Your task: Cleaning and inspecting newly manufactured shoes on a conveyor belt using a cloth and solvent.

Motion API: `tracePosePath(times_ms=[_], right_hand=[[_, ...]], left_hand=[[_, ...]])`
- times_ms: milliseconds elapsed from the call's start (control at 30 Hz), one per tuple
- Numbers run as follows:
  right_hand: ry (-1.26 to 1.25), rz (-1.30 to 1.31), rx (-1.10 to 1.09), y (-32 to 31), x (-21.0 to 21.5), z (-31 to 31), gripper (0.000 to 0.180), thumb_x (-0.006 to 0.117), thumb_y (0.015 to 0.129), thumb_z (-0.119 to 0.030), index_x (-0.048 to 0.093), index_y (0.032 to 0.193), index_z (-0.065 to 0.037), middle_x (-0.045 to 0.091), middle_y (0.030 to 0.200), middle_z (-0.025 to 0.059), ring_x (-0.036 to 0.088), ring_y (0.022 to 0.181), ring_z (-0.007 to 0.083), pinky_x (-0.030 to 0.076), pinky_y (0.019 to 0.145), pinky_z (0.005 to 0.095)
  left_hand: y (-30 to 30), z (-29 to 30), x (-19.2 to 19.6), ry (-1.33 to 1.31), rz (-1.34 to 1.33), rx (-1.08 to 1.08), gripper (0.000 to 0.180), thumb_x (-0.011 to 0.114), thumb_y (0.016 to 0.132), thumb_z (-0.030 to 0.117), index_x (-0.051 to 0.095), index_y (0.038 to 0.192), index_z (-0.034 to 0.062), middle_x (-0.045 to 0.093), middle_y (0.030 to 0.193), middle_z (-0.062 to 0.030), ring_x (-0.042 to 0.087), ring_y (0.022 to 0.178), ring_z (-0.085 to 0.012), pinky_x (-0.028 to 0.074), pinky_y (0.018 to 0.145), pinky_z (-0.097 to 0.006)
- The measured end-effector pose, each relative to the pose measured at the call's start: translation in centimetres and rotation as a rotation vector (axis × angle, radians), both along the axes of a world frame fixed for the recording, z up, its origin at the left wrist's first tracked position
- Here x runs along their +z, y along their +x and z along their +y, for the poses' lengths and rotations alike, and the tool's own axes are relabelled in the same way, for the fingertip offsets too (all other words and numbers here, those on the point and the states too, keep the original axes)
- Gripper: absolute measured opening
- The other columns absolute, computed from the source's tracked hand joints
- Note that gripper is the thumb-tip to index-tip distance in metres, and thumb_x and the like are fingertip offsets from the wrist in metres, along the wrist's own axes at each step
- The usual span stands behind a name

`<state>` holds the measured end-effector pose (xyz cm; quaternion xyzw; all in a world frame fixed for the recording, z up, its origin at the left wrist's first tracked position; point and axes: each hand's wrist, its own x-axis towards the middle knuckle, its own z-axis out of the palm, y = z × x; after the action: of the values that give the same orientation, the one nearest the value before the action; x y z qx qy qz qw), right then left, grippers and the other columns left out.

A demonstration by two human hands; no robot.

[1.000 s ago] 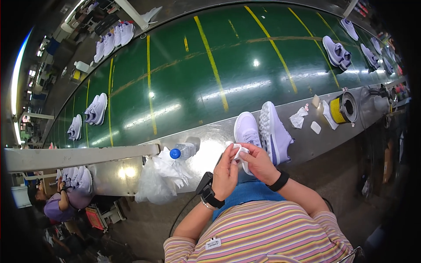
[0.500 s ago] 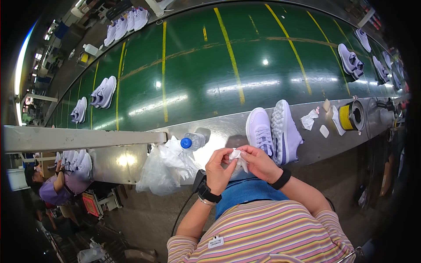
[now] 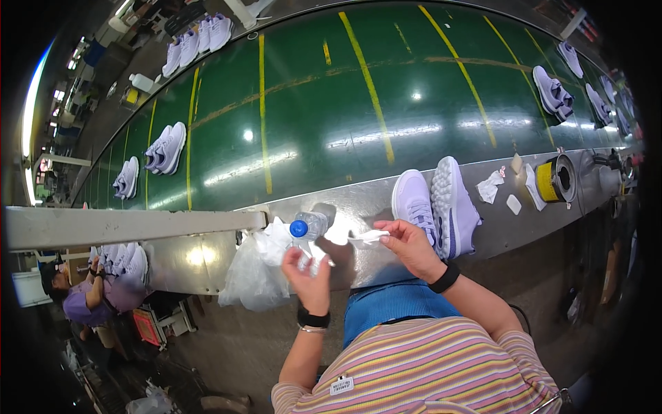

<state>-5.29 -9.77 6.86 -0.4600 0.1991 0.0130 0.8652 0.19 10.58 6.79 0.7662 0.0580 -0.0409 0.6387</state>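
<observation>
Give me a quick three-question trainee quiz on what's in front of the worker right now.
1. True or false: the right hand pinches a white crumpled piece.
2. What colour is the cap of the plastic bottle lying on the metal ledge?
3. The pair of lilac shoes nearest the hands sits: A) on the green belt B) on the metal ledge.

Key: 1 true; 2 blue; 3 B.

Both arms reach up from the near edge. The left hand (image 3: 308,279) is open with its fingers spread. The right hand (image 3: 408,247) is pinched closed, thumb against fingers. Each wrist wears a black band.
</observation>
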Motion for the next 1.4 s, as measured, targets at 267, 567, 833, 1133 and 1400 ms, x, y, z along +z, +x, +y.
tracePosePath(times_ms=[267, 567, 833, 1133, 1400], right_hand=[[0.164, 0.017, -0.083, -0.4, -0.1, -1.2, 0.012, 0.059, 0.083, -0.002, 0.050, 0.092, -0.004, 0.058, 0.092, 0.0029, 0.055, 0.081, 0.0074, 0.045, 0.071, 0.0203], [0.097, -0.034, -0.288, -1.2, -0.2, -2.3, 0.014, 0.059, 0.081, 0.000, 0.057, 0.095, -0.001, 0.058, 0.087, 0.0023, 0.053, 0.075, 0.0048, 0.043, 0.066, 0.0178], [0.015, -0.026, -0.296, -0.8, 1.1, -1.7, 0.017, 0.057, 0.081, 0.002, 0.057, 0.099, 0.002, 0.059, 0.085, 0.0039, 0.057, 0.075, 0.0071, 0.047, 0.068, 0.0201], [0.063, -0.005, -0.287, -1.5, 0.3, -1.8, 0.022, 0.061, 0.082, -0.001, 0.061, 0.103, 0.001, 0.058, 0.079, -0.0024, 0.049, 0.068, 0.0015, 0.039, 0.059, 0.0154], [0.316, -0.033, -0.303, -1.4, -0.3, -1.6, 0.022, 0.061, 0.082, -0.002, 0.060, 0.104, 0.002, 0.061, 0.088, 0.0014, 0.054, 0.075, 0.0042, 0.043, 0.068, 0.0171]], left_hand=[[7.7, 1.4, -5.0, 0.262, -0.175, -0.358, 0.091, 0.078, 0.062, 0.013, 0.024, 0.135, 0.0030, 0.041, 0.127, -0.0162, 0.044, 0.114, -0.0248, 0.037, 0.095, -0.035], [6.3, -3.7, 2.1, 0.545, -0.605, -0.672, 0.080, 0.072, 0.057, 0.004, 0.039, 0.129, 0.0076, 0.049, 0.101, -0.0161, 0.050, 0.095, -0.0314, 0.043, 0.082, -0.037], [5.8, -6.8, 4.6, 0.737, -0.585, -0.946, 0.077, 0.074, 0.055, 0.004, 0.038, 0.123, 0.0017, 0.049, 0.112, -0.0211, 0.051, 0.099, -0.0359, 0.042, 0.087, -0.039], [6.3, -9.1, 8.1, 1.171, -0.855, -1.112, 0.077, 0.077, 0.048, 0.007, 0.048, 0.118, 0.0130, 0.049, 0.112, -0.0083, 0.046, 0.105, -0.0287, 0.035, 0.085, -0.043], [6.1, -10.1, 9.7, 1.270, -0.986, -1.113, 0.079, 0.074, 0.049, 0.006, 0.048, 0.122, 0.0219, 0.049, 0.113, -0.0053, 0.045, 0.107, -0.0276, 0.033, 0.087, -0.043]])
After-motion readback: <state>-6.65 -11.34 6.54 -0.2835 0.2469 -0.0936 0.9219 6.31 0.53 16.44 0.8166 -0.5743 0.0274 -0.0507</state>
